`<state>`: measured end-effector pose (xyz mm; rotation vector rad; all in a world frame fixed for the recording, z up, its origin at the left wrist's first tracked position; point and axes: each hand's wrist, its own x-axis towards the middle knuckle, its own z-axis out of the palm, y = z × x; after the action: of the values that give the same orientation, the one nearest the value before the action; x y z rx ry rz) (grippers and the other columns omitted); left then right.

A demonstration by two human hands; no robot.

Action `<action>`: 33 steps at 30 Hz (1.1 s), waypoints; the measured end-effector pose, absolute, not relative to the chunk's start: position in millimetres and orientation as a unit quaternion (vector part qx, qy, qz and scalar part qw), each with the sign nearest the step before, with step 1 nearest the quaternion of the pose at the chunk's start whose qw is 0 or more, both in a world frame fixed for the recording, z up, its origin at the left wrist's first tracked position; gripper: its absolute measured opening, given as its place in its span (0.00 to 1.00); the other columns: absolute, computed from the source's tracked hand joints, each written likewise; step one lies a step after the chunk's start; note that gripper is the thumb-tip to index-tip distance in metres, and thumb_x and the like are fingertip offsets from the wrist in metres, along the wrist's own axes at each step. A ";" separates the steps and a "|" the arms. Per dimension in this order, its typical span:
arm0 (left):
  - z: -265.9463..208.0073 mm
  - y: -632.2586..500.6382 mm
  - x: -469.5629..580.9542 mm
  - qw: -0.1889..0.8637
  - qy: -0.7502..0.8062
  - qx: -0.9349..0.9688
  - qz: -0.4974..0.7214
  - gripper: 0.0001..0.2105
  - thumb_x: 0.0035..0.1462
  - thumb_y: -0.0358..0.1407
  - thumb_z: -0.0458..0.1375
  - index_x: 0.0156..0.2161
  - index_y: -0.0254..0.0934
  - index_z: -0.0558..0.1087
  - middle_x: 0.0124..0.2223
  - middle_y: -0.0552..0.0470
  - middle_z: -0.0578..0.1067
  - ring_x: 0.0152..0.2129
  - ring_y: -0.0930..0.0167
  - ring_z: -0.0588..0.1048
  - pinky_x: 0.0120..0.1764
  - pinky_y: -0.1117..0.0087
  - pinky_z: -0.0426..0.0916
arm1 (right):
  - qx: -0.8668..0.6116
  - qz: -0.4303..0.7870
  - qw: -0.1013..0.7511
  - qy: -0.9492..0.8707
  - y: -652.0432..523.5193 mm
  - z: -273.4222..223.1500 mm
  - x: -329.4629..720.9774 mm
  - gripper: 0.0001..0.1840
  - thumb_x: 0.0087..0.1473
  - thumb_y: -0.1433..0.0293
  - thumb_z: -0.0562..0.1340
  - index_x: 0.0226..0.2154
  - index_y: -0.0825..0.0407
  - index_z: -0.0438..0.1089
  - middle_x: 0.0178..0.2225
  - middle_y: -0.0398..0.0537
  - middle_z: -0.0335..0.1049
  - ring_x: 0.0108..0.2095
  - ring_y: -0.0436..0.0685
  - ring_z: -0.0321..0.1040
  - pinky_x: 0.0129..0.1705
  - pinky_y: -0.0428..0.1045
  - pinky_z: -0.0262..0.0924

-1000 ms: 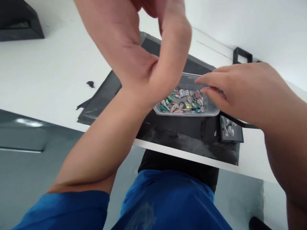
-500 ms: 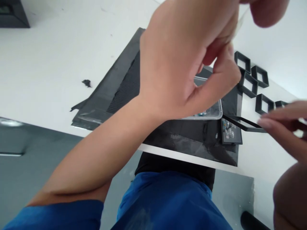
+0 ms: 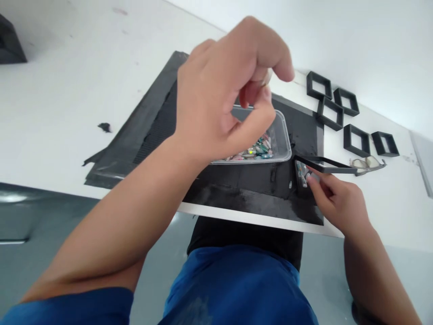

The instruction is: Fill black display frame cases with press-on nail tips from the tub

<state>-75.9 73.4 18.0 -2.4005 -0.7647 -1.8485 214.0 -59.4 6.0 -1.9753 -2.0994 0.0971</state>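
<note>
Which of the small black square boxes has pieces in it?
The hinged box at the right hand, on the black mat: lid up, small pieces inside. The five square frames beyond look hollow.

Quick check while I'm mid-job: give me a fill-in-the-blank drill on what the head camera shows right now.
1. The clear plastic tray of small colourful pieces sits on a ____ mat.
2. The right hand touches the small black box lying to the ____ of the tray.
3. The left hand is raised above the ____.
4. ____ empty black square frames lie on the white table.

Missing words: black; right; tray; five
</note>
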 end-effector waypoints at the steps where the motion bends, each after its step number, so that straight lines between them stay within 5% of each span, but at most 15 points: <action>1: 19.6 75.0 -76.6 0.023 -0.210 -0.765 -0.609 0.11 0.62 0.27 0.52 0.45 0.37 0.74 0.30 0.58 0.63 0.27 0.80 0.70 0.36 0.66 0.67 | -0.684 0.027 0.131 -0.717 -55.2 4.3 213.4 0.30 0.67 0.46 0.58 0.42 0.52 0.85 0.17 0.40 0.59 0.20 0.51 0.56 0.26 0.49 0.52; 9: 10.6 92.9 -78.6 0.073 -0.160 -0.767 -0.617 0.11 0.54 0.25 0.53 0.41 0.39 0.71 0.30 0.56 0.69 0.27 0.76 0.68 0.31 0.69 0.63 | -0.698 0.063 0.144 -0.698 -43.5 -7.5 207.2 0.32 0.66 0.43 0.59 0.53 0.48 0.84 0.17 0.39 0.61 0.19 0.50 0.58 0.26 0.48 0.53; 16: 15.5 81.6 -76.5 0.055 -0.200 -0.779 -0.592 0.12 0.57 0.23 0.51 0.38 0.40 0.73 0.30 0.56 0.72 0.28 0.75 0.69 0.32 0.67 0.64 | -0.699 0.075 0.161 -0.693 -40.8 -9.5 205.5 0.25 0.65 0.49 0.63 0.50 0.47 0.85 0.19 0.43 0.73 0.21 0.52 0.66 0.28 0.49 0.57; 21: 17.4 75.6 -76.3 0.053 -0.222 -0.778 -0.585 0.13 0.55 0.21 0.51 0.37 0.39 0.73 0.30 0.57 0.72 0.28 0.75 0.70 0.32 0.66 0.64 | -0.697 0.079 0.146 -0.697 -37.2 -3.8 201.1 0.18 0.64 0.54 0.65 0.46 0.44 0.87 0.34 0.47 0.85 0.26 0.55 0.74 0.32 0.51 0.65; 28: 17.0 76.5 -76.7 0.057 -0.216 -0.791 -0.570 0.13 0.55 0.21 0.50 0.39 0.37 0.73 0.30 0.57 0.72 0.29 0.77 0.71 0.32 0.69 0.61 | -0.681 0.092 0.075 -0.723 -33.6 4.7 186.2 0.15 0.65 0.57 0.65 0.46 0.41 0.86 0.32 0.44 0.83 0.33 0.56 0.77 0.36 0.51 0.63; 33: 17.1 76.9 -73.8 0.060 -0.205 -0.783 -0.584 0.10 0.58 0.25 0.49 0.38 0.39 0.70 0.29 0.57 0.72 0.27 0.77 0.71 0.30 0.69 0.60 | -0.690 0.086 0.004 -0.719 -27.5 13.9 177.9 0.13 0.64 0.59 0.65 0.45 0.41 0.85 0.29 0.43 0.79 0.28 0.56 0.72 0.32 0.51 0.57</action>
<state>-73.8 76.9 17.1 -2.3719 -0.6216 -1.7669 177.9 -27.5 13.9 -2.1625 -2.2517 0.2705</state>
